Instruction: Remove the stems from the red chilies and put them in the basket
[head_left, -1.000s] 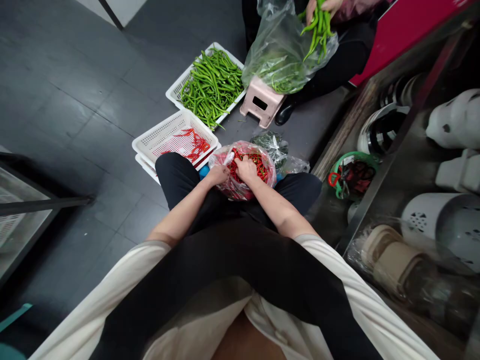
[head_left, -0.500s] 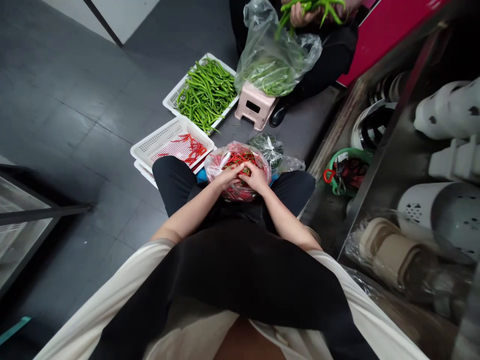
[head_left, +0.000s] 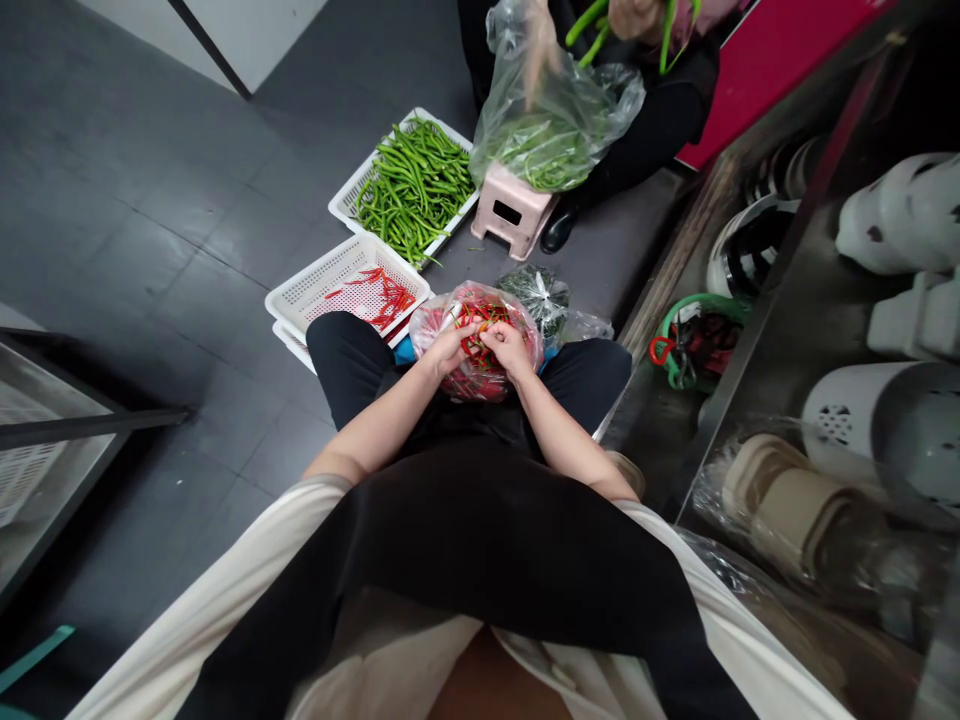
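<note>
A clear plastic bag (head_left: 480, 385) full of red chilies with green stems rests between my knees. Over its opening, my left hand (head_left: 448, 350) is closed round some red chilies. My right hand (head_left: 508, 350) meets it from the other side, its fingers pinched on a chili at the fingertips. Just beyond my left knee stands a white perforated basket (head_left: 300, 295) with a small pile of red chilies (head_left: 388, 300) at its right side. A second white basket (head_left: 346, 200) behind it is heaped with long green peppers (head_left: 412, 185).
Across from me a person's hand (head_left: 636, 18) holds green peppers above a clear bag (head_left: 544, 150) on a pink stool (head_left: 514, 210). A bag of dark greens (head_left: 541, 298) lies beyond my bag. Metal shelving on the right holds a green basket (head_left: 694, 340) and white containers (head_left: 862, 410).
My hands have drawn slightly apart, showing more chilies between them. The other person's hand with the peppers has shifted, and a blurred hand now reaches into that person's bag.
</note>
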